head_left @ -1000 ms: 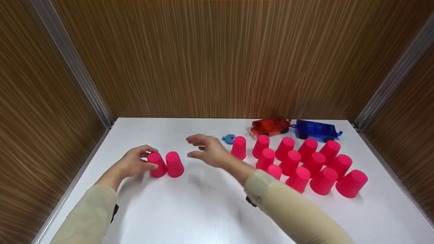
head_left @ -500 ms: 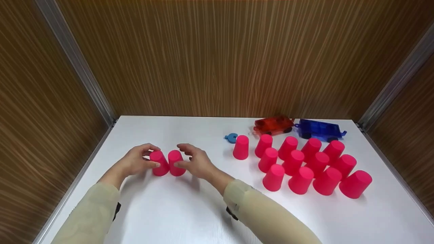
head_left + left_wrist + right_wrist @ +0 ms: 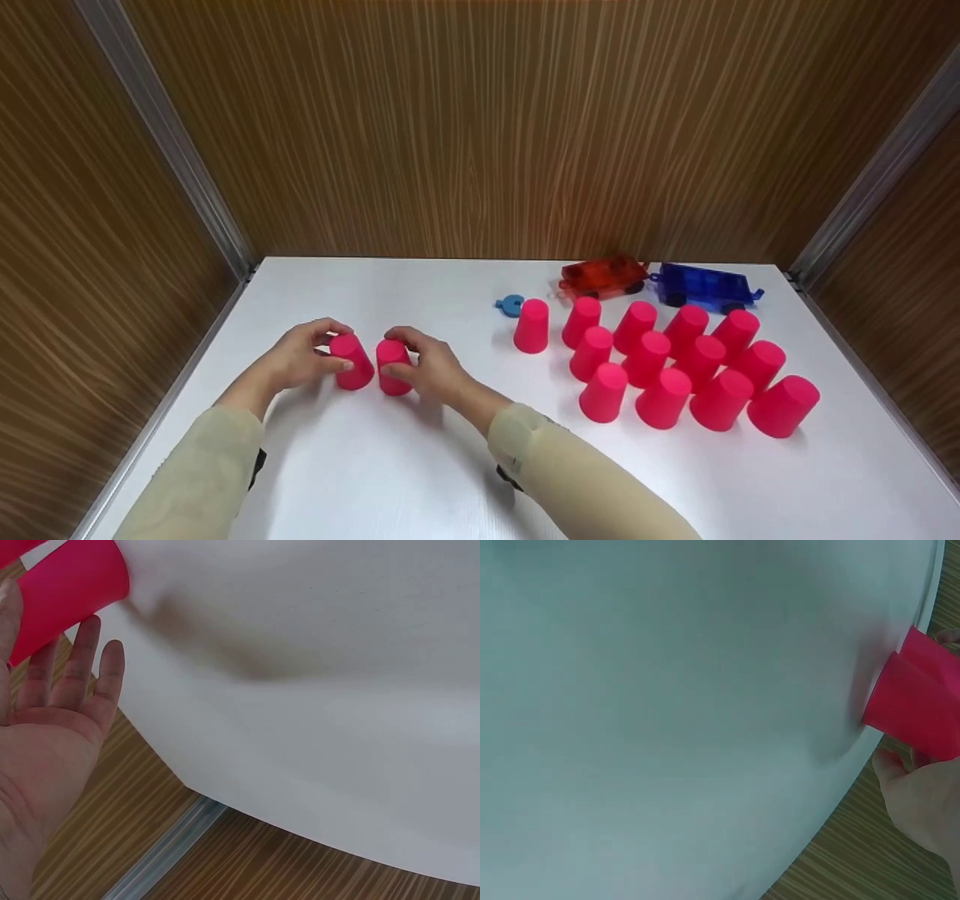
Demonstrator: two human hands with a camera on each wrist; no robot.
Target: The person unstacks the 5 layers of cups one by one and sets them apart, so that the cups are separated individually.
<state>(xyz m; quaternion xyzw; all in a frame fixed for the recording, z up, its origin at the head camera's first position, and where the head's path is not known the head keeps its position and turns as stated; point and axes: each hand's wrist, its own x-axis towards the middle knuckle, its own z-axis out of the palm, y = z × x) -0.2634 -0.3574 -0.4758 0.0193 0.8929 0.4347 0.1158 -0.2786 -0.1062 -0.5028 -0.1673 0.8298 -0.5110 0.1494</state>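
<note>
Two pink cups stand upside down side by side at the left of the white table (image 3: 450, 480). My left hand (image 3: 294, 361) holds the left cup (image 3: 360, 373), its thumb on the near side and its fingers behind. In the left wrist view this cup (image 3: 75, 585) lies against the fingers. My right hand (image 3: 441, 369) grips the right cup (image 3: 391, 351) between thumb and fingers. The right wrist view shows that cup (image 3: 911, 701) with the other one (image 3: 922, 649) just behind it. A narrow gap parts the two cups in the head view.
Several more upside-down pink cups (image 3: 647, 360) stand in rows on the right. Behind them are a red toy wagon (image 3: 602, 277) and a blue toy wagon (image 3: 705, 286). A small blue piece (image 3: 511, 305) lies beside the nearest back cup. Wood-patterned walls (image 3: 480, 135) enclose the table.
My right hand has come in from the right and taken hold of the right cup, which has shifted slightly toward me and away from the left cup. The left hand keeps its hold.
</note>
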